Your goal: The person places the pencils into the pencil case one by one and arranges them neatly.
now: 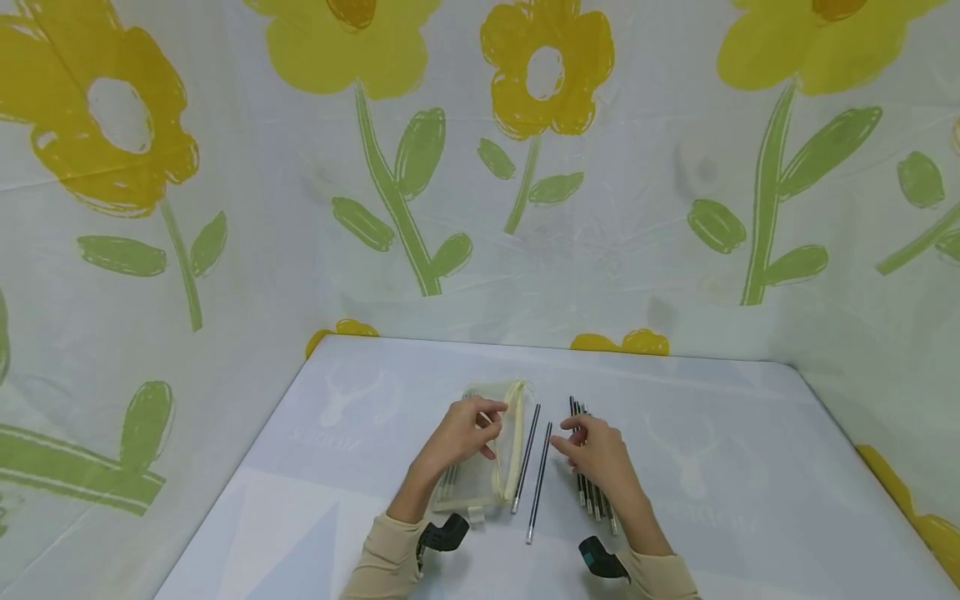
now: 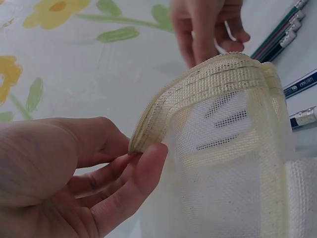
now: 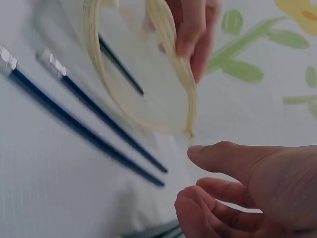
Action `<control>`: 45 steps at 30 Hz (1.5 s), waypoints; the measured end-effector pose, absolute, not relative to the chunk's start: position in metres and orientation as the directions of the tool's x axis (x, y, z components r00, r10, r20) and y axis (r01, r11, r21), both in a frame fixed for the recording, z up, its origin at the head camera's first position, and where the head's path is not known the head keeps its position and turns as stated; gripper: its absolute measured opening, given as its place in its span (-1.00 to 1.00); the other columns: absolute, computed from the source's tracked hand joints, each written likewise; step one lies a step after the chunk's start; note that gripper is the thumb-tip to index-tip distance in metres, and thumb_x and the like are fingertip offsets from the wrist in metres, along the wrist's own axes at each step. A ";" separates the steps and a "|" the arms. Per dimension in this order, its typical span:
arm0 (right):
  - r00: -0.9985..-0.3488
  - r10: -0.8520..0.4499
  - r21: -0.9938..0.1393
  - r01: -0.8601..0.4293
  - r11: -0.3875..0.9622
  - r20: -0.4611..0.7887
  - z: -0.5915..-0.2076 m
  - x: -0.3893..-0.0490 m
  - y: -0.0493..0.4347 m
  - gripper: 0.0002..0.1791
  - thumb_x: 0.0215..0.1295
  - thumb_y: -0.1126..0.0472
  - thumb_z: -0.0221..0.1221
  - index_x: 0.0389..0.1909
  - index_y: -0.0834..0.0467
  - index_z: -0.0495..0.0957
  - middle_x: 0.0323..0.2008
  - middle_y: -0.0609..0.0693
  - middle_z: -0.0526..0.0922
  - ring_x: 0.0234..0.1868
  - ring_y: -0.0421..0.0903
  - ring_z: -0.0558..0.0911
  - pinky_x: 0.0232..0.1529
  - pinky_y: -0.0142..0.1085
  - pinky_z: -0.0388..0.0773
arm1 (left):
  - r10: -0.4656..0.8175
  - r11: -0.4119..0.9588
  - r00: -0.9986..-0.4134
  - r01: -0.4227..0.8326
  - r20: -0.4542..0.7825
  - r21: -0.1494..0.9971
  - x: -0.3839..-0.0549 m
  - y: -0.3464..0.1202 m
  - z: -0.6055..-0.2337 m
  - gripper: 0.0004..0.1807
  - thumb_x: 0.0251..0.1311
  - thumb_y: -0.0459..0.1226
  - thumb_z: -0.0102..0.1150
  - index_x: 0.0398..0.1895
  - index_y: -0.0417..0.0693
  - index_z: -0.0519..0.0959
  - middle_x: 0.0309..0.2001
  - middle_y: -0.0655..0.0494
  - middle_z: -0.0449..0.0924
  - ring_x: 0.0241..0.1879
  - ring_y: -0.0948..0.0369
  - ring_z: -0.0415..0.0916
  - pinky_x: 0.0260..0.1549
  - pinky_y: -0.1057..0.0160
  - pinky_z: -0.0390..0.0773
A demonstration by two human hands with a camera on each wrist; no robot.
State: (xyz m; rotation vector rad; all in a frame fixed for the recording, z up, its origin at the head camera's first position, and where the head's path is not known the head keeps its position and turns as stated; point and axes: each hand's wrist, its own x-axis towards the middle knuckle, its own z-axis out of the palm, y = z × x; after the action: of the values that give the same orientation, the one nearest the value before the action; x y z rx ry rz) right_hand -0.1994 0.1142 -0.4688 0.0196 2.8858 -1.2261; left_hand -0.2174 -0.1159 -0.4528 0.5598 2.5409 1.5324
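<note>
A cream mesh zip pouch lies on the table with its mouth spread apart. My left hand pinches the zipper edge between thumb and fingers. Dark pencils show through the mesh, and one pencil is visible through the opening. Beside the pouch lie two dark blue pencils with eraser ends toward me. My right hand hovers over a bunch of pencils, holding nothing; its thumb and fingers are apart, close to the end of the pouch's mouth.
The white table carries faint printed shapes. Behind it and at both sides hangs a curtain printed with yellow flowers. A black wrist camera sits on the left wrist, another on the right.
</note>
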 end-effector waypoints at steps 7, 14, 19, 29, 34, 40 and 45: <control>-0.998 0.031 -0.708 0.056 0.704 -0.048 -0.483 -0.199 0.153 -0.59 0.18 0.15 0.36 0.01 0.24 0.59 -0.39 0.06 0.66 -0.57 -0.19 0.56 -0.53 -0.39 0.67 | 0.371 0.420 -0.925 0.250 0.087 0.872 -0.217 -0.119 -0.454 -0.62 0.30 -0.45 0.00 0.15 -0.36 0.55 -0.14 -0.19 0.57 -0.31 0.13 0.57 -0.56 0.23 0.77; -0.997 0.050 -0.670 0.071 0.739 -0.051 -0.489 -0.201 0.173 -0.56 0.14 0.16 0.38 0.01 0.25 0.59 -0.42 0.02 0.66 -0.55 -0.18 0.51 -0.56 -0.42 0.52 | 0.379 0.412 -0.921 0.259 0.094 0.874 -0.218 -0.120 -0.456 -0.62 0.30 -0.45 0.00 0.15 -0.38 0.54 -0.05 -0.27 0.56 -0.29 0.10 0.59 -0.57 0.21 0.77; -0.996 0.068 -0.659 0.085 0.747 -0.051 -0.488 -0.201 0.178 -0.56 0.12 0.17 0.39 0.00 0.26 0.60 -0.46 0.01 0.63 -0.56 -0.18 0.49 -0.57 -0.43 0.48 | 0.377 0.421 -0.922 0.254 0.087 0.871 -0.219 -0.120 -0.457 -0.62 0.29 -0.45 0.01 0.16 -0.37 0.54 -0.12 -0.21 0.56 -0.32 0.12 0.58 -0.56 0.17 0.77; -0.991 0.120 -0.659 0.133 0.740 -0.065 -0.488 -0.201 0.183 -0.62 0.19 0.27 0.27 0.04 0.28 0.58 -0.38 0.10 0.66 -0.57 -0.18 0.54 -0.55 -0.40 0.62 | 0.370 0.433 -0.925 0.252 0.085 0.866 -0.219 -0.118 -0.457 -0.62 0.30 -0.44 0.02 0.16 -0.37 0.54 -0.18 -0.11 0.56 -0.32 0.10 0.60 -0.56 0.20 0.77; -0.990 0.119 -0.666 0.142 0.733 -0.081 -0.485 -0.198 0.187 -0.57 0.17 0.24 0.33 0.05 0.32 0.56 -0.42 0.09 0.64 -0.57 -0.17 0.54 -0.55 -0.38 0.61 | 0.373 0.446 -0.924 0.259 0.085 0.857 -0.220 -0.117 -0.458 -0.63 0.32 -0.44 0.02 0.17 -0.35 0.54 -0.19 -0.14 0.56 -0.32 0.06 0.60 -0.56 0.20 0.77; -0.985 0.086 -0.620 0.162 0.768 -0.151 -0.479 -0.193 0.193 -0.46 0.15 0.15 0.37 0.12 0.31 0.50 -0.43 0.04 0.61 -0.51 -0.15 0.52 -0.50 -0.36 0.54 | 0.375 0.454 -0.923 0.263 0.085 0.851 -0.220 -0.116 -0.459 -0.63 0.32 -0.44 0.02 0.17 -0.34 0.54 -0.18 -0.14 0.56 -0.33 0.08 0.60 -0.57 0.21 0.77; -0.973 0.056 -0.602 0.184 0.777 -0.224 -0.472 -0.191 0.198 -0.36 0.13 0.14 0.38 0.20 0.30 0.44 -0.43 0.03 0.62 -0.51 -0.15 0.53 -0.48 -0.35 0.53 | 0.375 0.448 -0.923 0.262 0.087 0.855 -0.219 -0.116 -0.458 -0.63 0.32 -0.44 0.01 0.17 -0.34 0.54 -0.17 -0.15 0.57 -0.35 0.13 0.59 -0.57 0.23 0.76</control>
State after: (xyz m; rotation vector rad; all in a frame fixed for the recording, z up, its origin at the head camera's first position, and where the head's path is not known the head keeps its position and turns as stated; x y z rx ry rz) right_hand -0.1911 0.1977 -0.4722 0.1892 2.7760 -0.9696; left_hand -0.2194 -0.1158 -0.4578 0.5690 2.5738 1.4885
